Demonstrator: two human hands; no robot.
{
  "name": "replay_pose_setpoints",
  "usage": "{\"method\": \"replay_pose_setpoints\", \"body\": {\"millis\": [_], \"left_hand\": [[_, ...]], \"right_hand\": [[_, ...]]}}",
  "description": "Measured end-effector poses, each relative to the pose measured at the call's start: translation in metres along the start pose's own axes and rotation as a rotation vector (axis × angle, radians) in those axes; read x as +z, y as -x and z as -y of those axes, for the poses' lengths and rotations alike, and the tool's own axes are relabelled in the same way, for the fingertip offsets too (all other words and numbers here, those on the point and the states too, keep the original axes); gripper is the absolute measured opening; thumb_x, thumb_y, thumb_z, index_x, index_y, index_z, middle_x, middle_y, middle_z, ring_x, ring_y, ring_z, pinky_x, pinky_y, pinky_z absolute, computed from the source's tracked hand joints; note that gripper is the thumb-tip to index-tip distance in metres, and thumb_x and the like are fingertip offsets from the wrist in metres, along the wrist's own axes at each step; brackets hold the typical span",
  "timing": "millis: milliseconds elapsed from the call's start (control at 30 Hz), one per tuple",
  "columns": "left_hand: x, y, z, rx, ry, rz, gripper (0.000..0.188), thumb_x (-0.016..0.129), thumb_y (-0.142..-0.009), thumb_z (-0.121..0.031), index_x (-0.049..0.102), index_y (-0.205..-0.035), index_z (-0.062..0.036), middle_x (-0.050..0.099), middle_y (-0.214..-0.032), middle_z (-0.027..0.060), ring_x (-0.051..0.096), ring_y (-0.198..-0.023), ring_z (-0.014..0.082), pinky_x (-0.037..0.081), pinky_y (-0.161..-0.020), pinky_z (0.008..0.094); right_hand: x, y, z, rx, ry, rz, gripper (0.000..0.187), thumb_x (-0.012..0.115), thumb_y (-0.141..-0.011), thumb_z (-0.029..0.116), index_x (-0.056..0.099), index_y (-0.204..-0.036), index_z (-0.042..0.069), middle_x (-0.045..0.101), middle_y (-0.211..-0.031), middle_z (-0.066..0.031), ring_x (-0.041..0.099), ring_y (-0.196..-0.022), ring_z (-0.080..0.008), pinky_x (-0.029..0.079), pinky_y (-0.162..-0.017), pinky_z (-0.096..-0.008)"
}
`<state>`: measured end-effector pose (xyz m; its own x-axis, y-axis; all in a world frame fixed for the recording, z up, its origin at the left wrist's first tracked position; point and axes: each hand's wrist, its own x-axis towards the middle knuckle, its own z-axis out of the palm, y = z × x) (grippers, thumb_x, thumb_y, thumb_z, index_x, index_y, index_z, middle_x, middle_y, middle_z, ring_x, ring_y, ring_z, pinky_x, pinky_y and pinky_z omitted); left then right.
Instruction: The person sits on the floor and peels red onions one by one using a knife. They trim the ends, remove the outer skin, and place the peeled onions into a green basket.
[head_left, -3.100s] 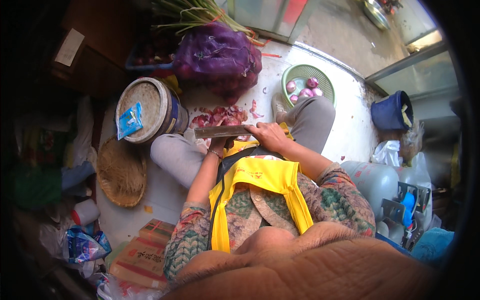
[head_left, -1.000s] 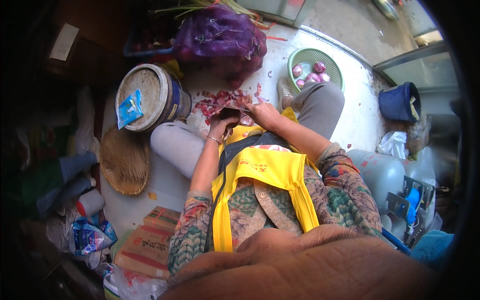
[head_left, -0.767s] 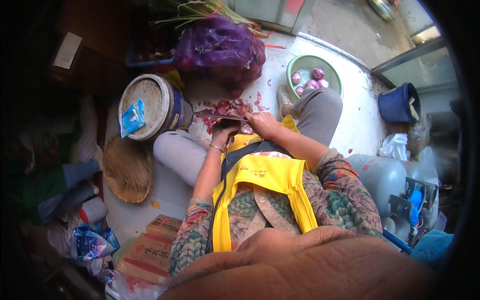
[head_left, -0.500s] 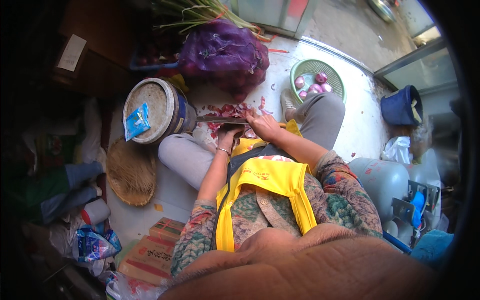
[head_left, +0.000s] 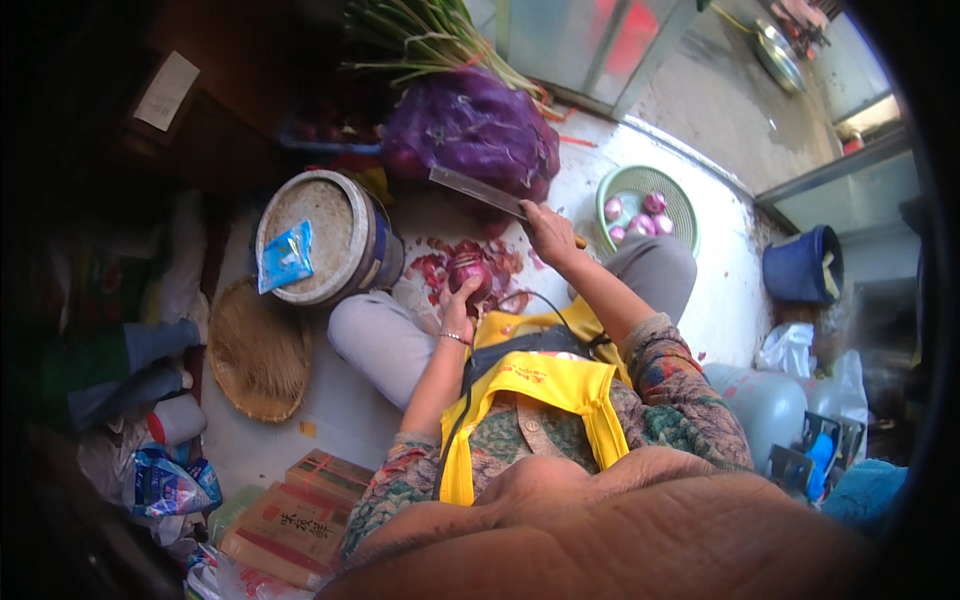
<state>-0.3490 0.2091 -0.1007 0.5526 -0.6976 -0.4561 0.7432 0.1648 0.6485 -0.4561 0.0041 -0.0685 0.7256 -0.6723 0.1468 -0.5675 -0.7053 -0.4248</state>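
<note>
My left hand is closed around a red onion in front of my lap. In my right hand is a knife with a long flat blade and a wooden handle. The blade is raised, apart from the onion, and points toward the far left. Red onion skins lie scattered on the floor around the held onion. Several peeled onions rest in a green plastic colander beyond my right knee.
A purple mesh sack stands at the far side with long green stalks behind it. Left are a lidded bucket carrying a blue packet, and a round woven basket. A blue bucket and grey gas cylinder stand right.
My right hand has lifted the knife up and away from my left hand. The onion in my left hand now shows plainly. The whole view has shifted slightly.
</note>
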Motion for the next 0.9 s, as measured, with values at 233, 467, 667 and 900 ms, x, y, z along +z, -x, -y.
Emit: {"method": "replay_pose_setpoints", "body": {"millis": [233, 467, 667, 900], "left_hand": [[-0.02, -0.031, 0.021, -0.217, 0.225, -0.173, 0.035, 0.074, -0.084, -0.024, 0.066, -0.115, -0.0097, 0.07, -0.106, 0.0063, 0.067, -0.096, 0.021, 0.058, -0.079, 0.0383], [-0.006, -0.029, 0.009, -0.014, 0.061, -0.204, 0.047, 0.076, -0.081, -0.019, 0.061, -0.123, -0.0045, 0.065, -0.118, 0.0069, 0.063, -0.106, 0.0194, 0.051, -0.095, 0.0352], [0.003, -0.024, 0.005, 0.031, 0.061, -0.128, 0.056, 0.074, -0.079, -0.015, 0.052, -0.13, -0.0041, 0.064, -0.116, 0.0088, 0.064, -0.102, 0.0218, 0.052, -0.093, 0.0355], [-0.004, -0.047, 0.03, 0.198, 0.012, -0.214, 0.06, 0.075, -0.08, -0.017, 0.045, -0.131, -0.0022, 0.06, -0.116, 0.0082, 0.06, -0.106, 0.0195, 0.049, -0.094, 0.0323]], "right_hand": [[0.027, -0.133, -0.029, 0.025, 0.237, 0.006, 0.049, 0.062, -0.086, 0.015, 0.05, -0.133, 0.014, 0.062, -0.095, -0.0193, 0.064, -0.086, -0.04, 0.051, -0.074, -0.0501], [0.066, -0.229, -0.025, 0.08, 0.131, -0.023, 0.044, 0.052, -0.094, 0.012, 0.05, -0.137, 0.011, 0.059, -0.108, -0.0229, 0.061, -0.104, -0.0388, 0.05, -0.085, -0.0509], [0.08, -0.144, 0.01, -0.354, -0.207, -0.182, 0.034, 0.063, -0.092, 0.015, 0.058, -0.126, 0.01, 0.053, -0.124, -0.0248, 0.054, -0.115, -0.0446, 0.047, -0.094, -0.0486], [0.08, 0.032, 0.017, 0.033, -0.667, 0.278, 0.048, 0.064, -0.095, 0.031, 0.056, -0.131, -0.001, 0.065, -0.107, -0.0237, 0.063, -0.099, -0.0335, 0.049, -0.089, -0.0422]]}}
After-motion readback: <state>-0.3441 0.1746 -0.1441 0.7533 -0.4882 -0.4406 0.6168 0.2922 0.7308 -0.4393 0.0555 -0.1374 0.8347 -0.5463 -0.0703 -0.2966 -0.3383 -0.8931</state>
